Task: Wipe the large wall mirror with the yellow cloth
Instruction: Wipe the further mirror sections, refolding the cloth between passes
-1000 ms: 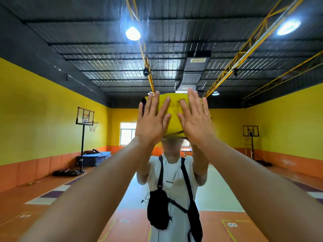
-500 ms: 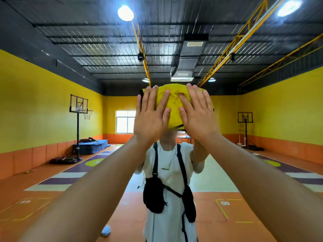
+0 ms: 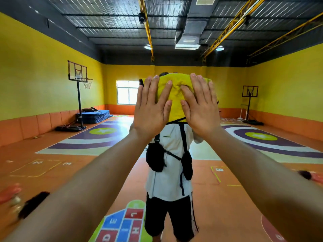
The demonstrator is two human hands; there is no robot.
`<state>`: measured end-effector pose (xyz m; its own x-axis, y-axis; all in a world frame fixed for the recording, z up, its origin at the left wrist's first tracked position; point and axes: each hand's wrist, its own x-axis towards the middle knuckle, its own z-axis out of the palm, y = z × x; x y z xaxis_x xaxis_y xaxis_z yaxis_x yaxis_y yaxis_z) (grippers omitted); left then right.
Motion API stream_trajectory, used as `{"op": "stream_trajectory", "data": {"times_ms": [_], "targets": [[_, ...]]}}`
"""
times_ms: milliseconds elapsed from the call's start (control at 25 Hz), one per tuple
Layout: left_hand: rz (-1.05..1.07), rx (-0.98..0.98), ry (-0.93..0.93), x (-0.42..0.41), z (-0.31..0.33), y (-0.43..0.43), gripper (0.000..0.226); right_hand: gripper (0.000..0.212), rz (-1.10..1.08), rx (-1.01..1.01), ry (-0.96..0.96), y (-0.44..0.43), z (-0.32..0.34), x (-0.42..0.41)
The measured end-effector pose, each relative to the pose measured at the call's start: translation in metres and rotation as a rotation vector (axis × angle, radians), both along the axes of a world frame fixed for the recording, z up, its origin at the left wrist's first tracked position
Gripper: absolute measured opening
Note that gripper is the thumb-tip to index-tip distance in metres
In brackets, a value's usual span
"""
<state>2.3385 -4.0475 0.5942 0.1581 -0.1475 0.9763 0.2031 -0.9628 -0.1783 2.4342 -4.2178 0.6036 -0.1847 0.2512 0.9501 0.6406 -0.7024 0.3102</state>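
Head view of a person facing the large wall mirror (image 3: 52, 102), whose glass fills the frame and reflects a gym with yellow walls and an orange floor. Both bare forearms reach forward and upward. The left hand (image 3: 152, 109) and right hand (image 3: 201, 107) lie flat, palms forward and fingers spread, side by side on the yellow cloth (image 3: 174, 95), pressing it against the glass at about head height; neither hand is curled around the cloth. The cloth is bunched and wrinkled between the two hands, its top edge showing above the fingertips. Below it appears the person's reflection: white T-shirt (image 3: 167, 180), black chest bag (image 3: 155, 159) on straps, black shorts. A basketball hoop (image 3: 78, 74) is reflected at left, a hopscotch marking (image 3: 122, 224) at bottom.
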Motion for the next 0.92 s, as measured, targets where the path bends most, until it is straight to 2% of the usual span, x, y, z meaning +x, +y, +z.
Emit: {"op": "stream_trajectory", "data": {"times_ms": [400,920], "targets": [[-0.039,-0.036,0.041,-0.001,-0.100,-0.002,0.051,0.051,-0.042,-0.054,0.037,0.001,-0.103,-0.001],[-0.051,-0.052,0.234,-0.011,-0.287,0.004,0.059,0.058,0.011,-0.178,0.123,-0.006,-0.290,-0.005]]}}
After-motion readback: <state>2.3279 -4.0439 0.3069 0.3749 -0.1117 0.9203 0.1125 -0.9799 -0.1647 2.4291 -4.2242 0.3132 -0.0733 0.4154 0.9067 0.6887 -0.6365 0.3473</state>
